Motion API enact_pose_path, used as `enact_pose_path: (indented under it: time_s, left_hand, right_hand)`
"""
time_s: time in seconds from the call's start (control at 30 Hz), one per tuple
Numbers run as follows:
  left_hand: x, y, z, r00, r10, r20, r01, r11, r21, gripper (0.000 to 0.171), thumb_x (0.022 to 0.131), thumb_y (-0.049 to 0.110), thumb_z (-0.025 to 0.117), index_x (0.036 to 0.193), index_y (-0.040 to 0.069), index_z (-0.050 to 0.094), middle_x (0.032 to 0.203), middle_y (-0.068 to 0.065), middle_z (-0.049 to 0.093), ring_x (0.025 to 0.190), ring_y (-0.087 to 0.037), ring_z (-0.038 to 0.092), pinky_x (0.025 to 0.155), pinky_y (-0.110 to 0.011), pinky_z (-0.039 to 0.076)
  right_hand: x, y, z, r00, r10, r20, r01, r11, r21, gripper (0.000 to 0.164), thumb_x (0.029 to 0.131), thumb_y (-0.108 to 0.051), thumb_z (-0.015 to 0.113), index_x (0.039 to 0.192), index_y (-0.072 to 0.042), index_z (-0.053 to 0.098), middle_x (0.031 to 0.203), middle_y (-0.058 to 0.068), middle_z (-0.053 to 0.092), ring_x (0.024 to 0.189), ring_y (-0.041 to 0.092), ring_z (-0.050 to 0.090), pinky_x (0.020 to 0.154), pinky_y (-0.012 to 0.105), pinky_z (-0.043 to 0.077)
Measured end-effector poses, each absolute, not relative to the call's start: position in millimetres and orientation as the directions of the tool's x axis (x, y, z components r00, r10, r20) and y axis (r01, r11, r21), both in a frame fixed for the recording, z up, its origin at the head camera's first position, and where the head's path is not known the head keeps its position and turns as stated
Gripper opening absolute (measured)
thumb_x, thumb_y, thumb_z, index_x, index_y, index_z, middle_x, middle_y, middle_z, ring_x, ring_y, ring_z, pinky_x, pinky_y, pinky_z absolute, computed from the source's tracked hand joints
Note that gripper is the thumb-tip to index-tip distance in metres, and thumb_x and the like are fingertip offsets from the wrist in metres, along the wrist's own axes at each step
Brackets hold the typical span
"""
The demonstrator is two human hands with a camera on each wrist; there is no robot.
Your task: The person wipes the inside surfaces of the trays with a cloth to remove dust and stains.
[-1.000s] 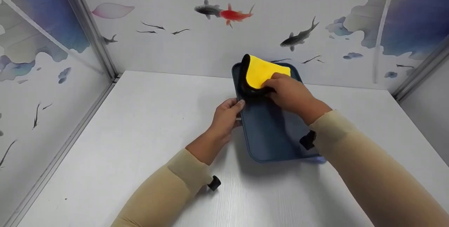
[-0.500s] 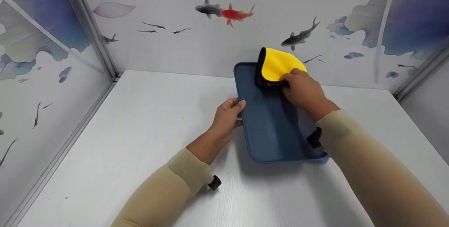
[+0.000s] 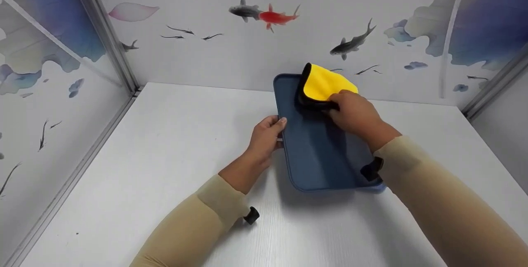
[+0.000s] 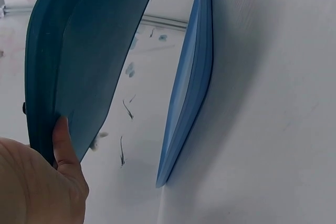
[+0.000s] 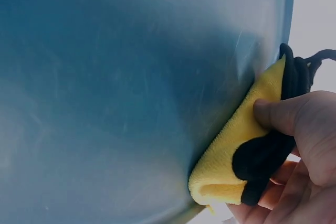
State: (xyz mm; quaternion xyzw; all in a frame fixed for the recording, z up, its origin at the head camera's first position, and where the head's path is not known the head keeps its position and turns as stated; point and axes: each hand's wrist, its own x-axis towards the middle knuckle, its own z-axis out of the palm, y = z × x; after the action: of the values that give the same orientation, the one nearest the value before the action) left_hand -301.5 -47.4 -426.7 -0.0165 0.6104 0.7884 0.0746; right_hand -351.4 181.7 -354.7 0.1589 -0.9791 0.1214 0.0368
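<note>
Tray (image 3: 311, 159): dark blue, rounded corners, raised rim, faint streaks, held tilted, long sides near to far. Cloth (image 3: 326, 83): yellow, black-edged, folded, against tray's far end.

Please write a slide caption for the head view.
Left hand grips dark blue tray; right hand holds yellow cloth against it.

White back wall (image 3: 206, 64) – printed with grey fish (image 3: 350, 46), red fish (image 3: 278, 17), pink petals (image 3: 134, 12), blue-violet leaf (image 3: 486, 15) at right. Left side wall (image 3: 49, 135) bears similar leaf (image 3: 66, 15); grey metal posts (image 3: 105, 31) stand at both rear corners. White tabletop (image 3: 173, 147), faintly grained, reaches back wall – light soft, shadows (image 3: 313, 203) blurred, pale sheen (image 3: 284, 242) near front.
</note>
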Motion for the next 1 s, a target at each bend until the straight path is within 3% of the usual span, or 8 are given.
enact_pose_path:
  time_s: [0.2, 0.57, 1.0]
  left_hand:
    - [-302, -49, -428, -0.99, 0.084, -0.111, -0.129, -0.251, 0.959, 0.027, 0.109, 0.025, 0.055, 0.123, 0.004, 0.066, 0.091, -0.002, 0.065, 0.082, -0.014, 0.063, 0.069, -0.026, 0.055]
    - [-303, -51, -428, -0.989, 0.07, -0.128, -0.142, -0.266, 0.954, 0.027, 0.109, 0.027, 0.055, 0.123, 0.007, 0.066, 0.102, -0.005, 0.068, 0.092, -0.016, 0.066, 0.076, -0.026, 0.058]
    - [-303, -51, -427, -0.99, 0.066, -0.121, -0.134, -0.254, 0.958, 0.029, 0.109, 0.026, 0.054, 0.126, 0.006, 0.066, 0.104, -0.006, 0.068, 0.091, -0.016, 0.066, 0.076, -0.026, 0.058]
  right_hand:
    - [-340, 173, -354, -0.931, -0.36, 0.064, -0.365, 0.898, -0.246, 0.024, 0.101, -0.019, 0.064, 0.121, -0.008, 0.072, 0.11, 0.013, 0.071, 0.096, 0.032, 0.06, 0.095, 0.052, 0.049]
    - [-312, 156, -361, -0.895, -0.444, 0.054, -0.443, 0.865, -0.236, 0.027, 0.098, -0.014, 0.068, 0.124, -0.007, 0.072, 0.107, 0.01, 0.069, 0.095, 0.028, 0.06, 0.095, 0.047, 0.054]
    - [-293, 151, -364, -0.873, -0.48, 0.08, -0.487, 0.861, -0.148, 0.025, 0.098, -0.017, 0.073, 0.122, -0.01, 0.072, 0.108, 0.006, 0.068, 0.097, 0.026, 0.061, 0.102, 0.047, 0.055]
